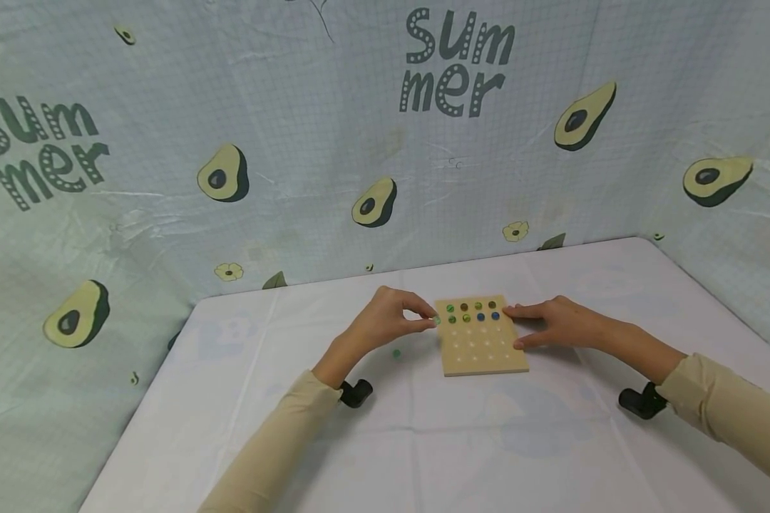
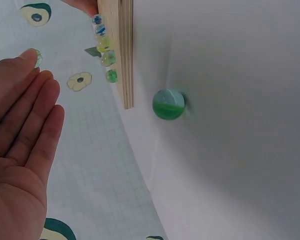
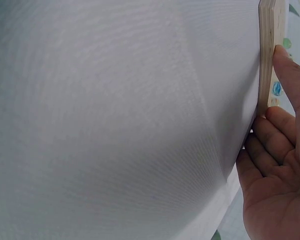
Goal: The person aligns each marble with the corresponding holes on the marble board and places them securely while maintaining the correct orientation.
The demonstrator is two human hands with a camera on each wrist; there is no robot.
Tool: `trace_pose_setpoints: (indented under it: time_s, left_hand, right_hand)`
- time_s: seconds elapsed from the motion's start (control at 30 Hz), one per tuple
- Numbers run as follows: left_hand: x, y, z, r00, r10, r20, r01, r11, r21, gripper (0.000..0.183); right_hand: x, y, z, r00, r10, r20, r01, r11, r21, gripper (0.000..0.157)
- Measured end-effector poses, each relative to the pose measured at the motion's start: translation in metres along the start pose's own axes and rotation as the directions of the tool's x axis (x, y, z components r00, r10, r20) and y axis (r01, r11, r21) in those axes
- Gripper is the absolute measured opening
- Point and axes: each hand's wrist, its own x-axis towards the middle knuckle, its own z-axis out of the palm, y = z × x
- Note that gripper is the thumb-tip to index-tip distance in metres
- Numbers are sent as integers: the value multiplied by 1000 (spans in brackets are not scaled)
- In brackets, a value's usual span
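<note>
A square wooden board with rows of small hollows lies on the table. Two rows of glass marbles, green, brown, yellow-green and blue, fill its far part; the nearer hollows hold none. My left hand pinches a clear greenish marble between thumb and fingertips, just beside the board's left edge. My right hand touches the board's right edge with its thumb and forefinger, fingers mostly straight. A loose clear-and-green marble lies on the table left of the board, below my left hand.
A white cloth covers the table, with faint folds. Behind it hangs a pale curtain printed with avocados and lettering. Black wrist mounts stick out under both forearms.
</note>
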Motion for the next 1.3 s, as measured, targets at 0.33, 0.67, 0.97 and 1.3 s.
trace_pose_setpoints:
  time_s: [0.33,0.67,0.97,1.3]
  left_hand:
    - [12,5,9,998,-29,49,27,998,52,15]
    - [26,8,12,992,-103,79,95,991,98,15]
    - [34,14,12,966,-226,127,215,972,96,13]
    - [36,3,12,939,-282,199,286,958,8,14]
  right_hand:
    - [0,0,0,1000,-2,-2,2,1000,2,78]
    - [1,2,0,1000,3,-5,-3,1000,-1,79]
    - [0,0,-1,1000,13,2,-13,1000,9,80]
    - [0,-1,-1,1000,23,7,-23,999,29,80]
